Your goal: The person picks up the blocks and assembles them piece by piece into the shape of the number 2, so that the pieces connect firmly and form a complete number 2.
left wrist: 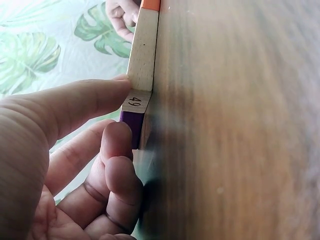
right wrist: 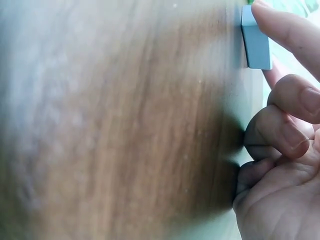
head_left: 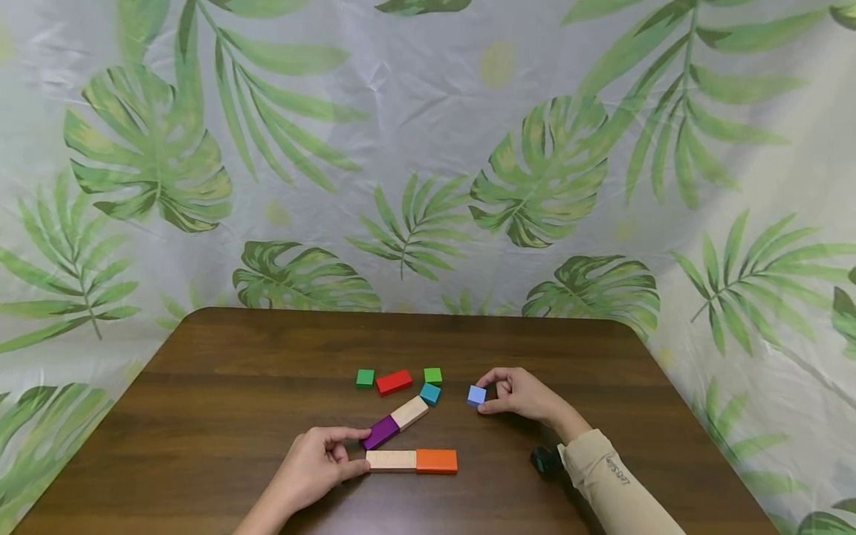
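My right hand (head_left: 524, 395) pinches a light blue cube (head_left: 476, 395) between thumb and index finger; the right wrist view shows the same block (right wrist: 257, 45) with its other fingers curled. The left hand (head_left: 310, 464) touches the left end of a purple block (head_left: 381, 433) with its index finger. Its thumb touches the end of a plain wooden block (head_left: 392, 461), which lies against an orange block (head_left: 437, 461). A second plain wooden block (head_left: 409, 412) continues diagonally from the purple one towards a teal cube (head_left: 430, 394). In the left wrist view, a wooden end face (left wrist: 134, 102) bears the number 49.
Behind the diagonal row lie a red block (head_left: 394, 382), a dark green cube (head_left: 365, 378) and a light green cube (head_left: 432, 375). A small black device (head_left: 545, 462) is beside the right wrist. The brown wooden table (head_left: 267, 349) ends at a leaf-patterned curtain (head_left: 428, 148).
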`<state>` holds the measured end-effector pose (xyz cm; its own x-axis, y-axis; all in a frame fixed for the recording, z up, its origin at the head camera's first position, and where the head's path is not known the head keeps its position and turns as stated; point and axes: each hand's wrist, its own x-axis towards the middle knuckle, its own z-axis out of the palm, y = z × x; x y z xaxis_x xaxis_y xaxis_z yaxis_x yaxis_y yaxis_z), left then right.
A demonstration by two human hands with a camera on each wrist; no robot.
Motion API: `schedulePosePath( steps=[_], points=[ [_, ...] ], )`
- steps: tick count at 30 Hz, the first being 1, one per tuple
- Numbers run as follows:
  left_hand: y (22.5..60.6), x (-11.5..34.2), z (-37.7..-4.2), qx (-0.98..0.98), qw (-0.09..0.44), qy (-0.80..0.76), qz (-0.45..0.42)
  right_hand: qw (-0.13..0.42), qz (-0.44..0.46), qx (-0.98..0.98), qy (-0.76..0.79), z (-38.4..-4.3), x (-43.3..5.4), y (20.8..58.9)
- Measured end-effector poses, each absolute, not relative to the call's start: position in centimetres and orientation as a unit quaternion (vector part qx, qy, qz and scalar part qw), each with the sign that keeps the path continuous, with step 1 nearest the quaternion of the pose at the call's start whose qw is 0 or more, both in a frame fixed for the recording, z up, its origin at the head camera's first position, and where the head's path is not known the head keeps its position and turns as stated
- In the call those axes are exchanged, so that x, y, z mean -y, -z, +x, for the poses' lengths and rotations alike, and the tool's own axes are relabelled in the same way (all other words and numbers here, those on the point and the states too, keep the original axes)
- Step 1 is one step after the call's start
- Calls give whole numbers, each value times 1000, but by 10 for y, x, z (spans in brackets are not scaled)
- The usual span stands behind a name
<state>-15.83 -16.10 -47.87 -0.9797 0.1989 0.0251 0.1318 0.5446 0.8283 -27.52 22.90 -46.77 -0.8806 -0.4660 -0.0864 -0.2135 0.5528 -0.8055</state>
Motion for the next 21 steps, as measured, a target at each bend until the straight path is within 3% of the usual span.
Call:
schedulePosePath(
  steps=[21],
  points=[
    [476, 160, -157, -877, 47, -472, 81, 126, -141, -882, 431, -304, -223, 460]
  ],
)
